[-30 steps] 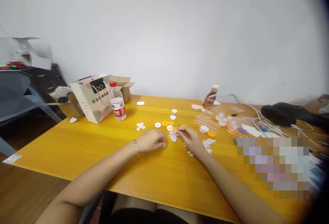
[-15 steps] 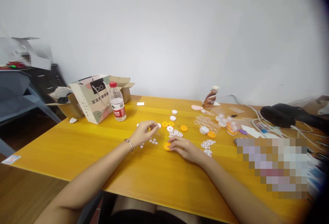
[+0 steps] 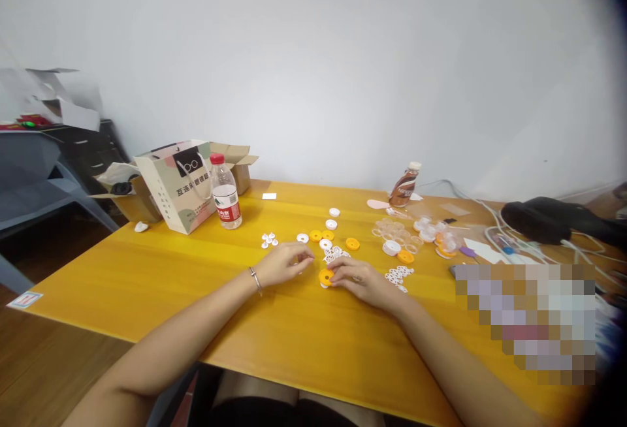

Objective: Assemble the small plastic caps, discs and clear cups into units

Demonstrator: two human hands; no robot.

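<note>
My right hand (image 3: 360, 280) grips the edge of a round yellow plastic disc (image 3: 325, 276) with a hole in its middle. Something white shows under the disc's lower edge. My left hand (image 3: 289, 262) is just left of it, thumb and fingers pinched together; what is between the fingertips is too small to tell. Beyond the hands are a white disc (image 3: 302, 238), several more yellow and white discs, and a heap of white lacy cut-out pieces (image 3: 335, 254). Small white pegged pieces (image 3: 269, 240) lie behind my left hand.
A red-capped water bottle (image 3: 226, 198) and a paper bag (image 3: 179, 185) stand at the back left. A brown drink bottle (image 3: 405, 185) stands at the back right. Clear rings (image 3: 398, 234), more white lacy pieces (image 3: 399, 275) and cables (image 3: 484, 231) lie to the right.
My left hand has come right and nearer, from above the small white pieces towards the yellow disc. My right hand still holds the disc, slightly further right and tilted.
</note>
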